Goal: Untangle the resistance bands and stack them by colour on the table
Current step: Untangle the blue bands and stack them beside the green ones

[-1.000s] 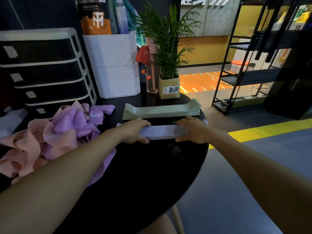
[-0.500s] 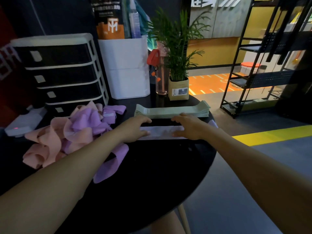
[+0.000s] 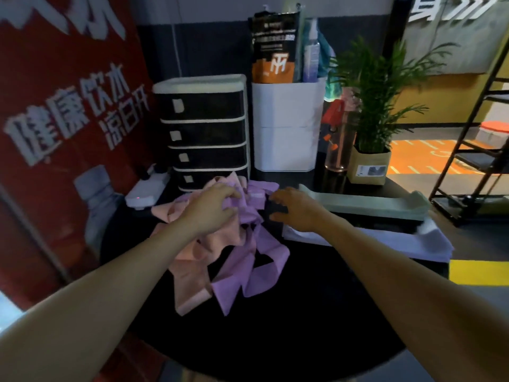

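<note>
On the table (image 3: pixel 275 340), left hand (image 3: pixel 212 213) grips the tangled bands (image 3: pixel 242 255); right hand (image 3: pixel 297 210) hovers, fingers spread.

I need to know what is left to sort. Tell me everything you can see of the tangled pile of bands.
The tangled pile of bands lies on the left part of the round black table. It mixes flat, soft-looking pink and purple loops, twisted and folded over one another, unsorted. The left hand rests on its top with fingers curled into purple bands. The right hand hovers beside it, apparently not touching.
</note>
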Available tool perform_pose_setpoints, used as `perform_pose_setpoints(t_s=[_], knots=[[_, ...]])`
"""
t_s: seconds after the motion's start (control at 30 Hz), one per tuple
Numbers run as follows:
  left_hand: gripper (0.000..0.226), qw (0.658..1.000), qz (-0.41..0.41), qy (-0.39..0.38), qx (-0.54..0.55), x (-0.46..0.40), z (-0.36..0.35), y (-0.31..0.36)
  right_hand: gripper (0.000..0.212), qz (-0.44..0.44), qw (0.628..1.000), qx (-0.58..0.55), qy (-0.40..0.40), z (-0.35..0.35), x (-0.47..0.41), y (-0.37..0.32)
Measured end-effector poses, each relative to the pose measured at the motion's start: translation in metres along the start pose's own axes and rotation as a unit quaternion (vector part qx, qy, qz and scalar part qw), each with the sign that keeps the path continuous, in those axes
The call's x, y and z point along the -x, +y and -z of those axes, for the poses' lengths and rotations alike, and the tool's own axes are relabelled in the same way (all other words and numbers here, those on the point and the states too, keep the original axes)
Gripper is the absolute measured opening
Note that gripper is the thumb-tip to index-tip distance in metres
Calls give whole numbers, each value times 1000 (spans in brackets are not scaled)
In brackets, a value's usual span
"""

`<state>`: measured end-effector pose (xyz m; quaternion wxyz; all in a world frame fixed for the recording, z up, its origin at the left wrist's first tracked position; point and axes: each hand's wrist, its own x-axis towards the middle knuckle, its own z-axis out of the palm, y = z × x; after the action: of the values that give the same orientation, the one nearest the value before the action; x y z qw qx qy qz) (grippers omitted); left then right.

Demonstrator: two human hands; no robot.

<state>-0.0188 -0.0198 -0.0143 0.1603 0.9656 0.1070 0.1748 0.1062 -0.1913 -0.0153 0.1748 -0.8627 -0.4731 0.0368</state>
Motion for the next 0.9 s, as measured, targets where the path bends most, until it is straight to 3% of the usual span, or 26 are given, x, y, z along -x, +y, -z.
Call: perform_pose_setpoints(t_s=[0.2, 0.33, 0.47, 0.57, 0.67, 0.77, 0.9], knots=[[44, 998, 49, 27, 8, 0, 16, -41, 47, -7, 1000, -28, 2, -13, -40, -19], [38, 995, 82, 51, 7, -3, 16, -65, 37, -15, 997, -75, 17, -23, -72, -21], [40, 986, 135, 82, 45, -3, 20, -88, 46, -9, 997, -74, 19, -27, -100, -30], [37, 983, 171, 27, 57, -1, 24, -104, 64, 0, 999, -54, 6, -30, -114, -38], [24, 981, 175, -50, 68, 12, 23, -114, 68, 8, 999, -11, -44, -39, -122, -42], [21, 976, 185, -33, 108, 28, 20, -123, 59, 18, 997, -1, -76, -50, -120, -43], [25, 969, 212, -22, 123, 39, 18, -129, 29, 40, 998, -35, -40, -56, -110, -50]])
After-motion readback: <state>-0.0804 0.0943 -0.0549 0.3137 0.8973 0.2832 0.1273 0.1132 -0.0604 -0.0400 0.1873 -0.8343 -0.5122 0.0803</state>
